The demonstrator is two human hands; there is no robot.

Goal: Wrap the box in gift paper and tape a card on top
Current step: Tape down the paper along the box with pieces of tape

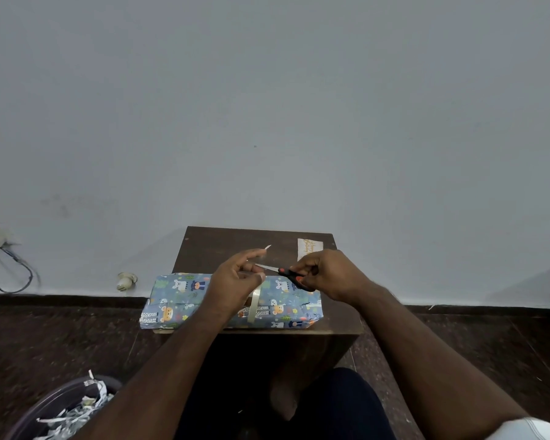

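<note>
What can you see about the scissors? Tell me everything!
The scissors are small, with black handles lined in orange-red and thin, shiny metal blades. The right hand grips the handles, held up in the air above the wrapped box, not resting on anything. The blades point left toward the left hand and look slightly parted, close to that hand's fingers, which hold a strip of clear tape. Whether the blades touch the tape is too small to tell.

Scissors (291,275) in right hand (331,274), tape roll (254,304) under left hand (235,281), above wrapped box (178,300).
</note>
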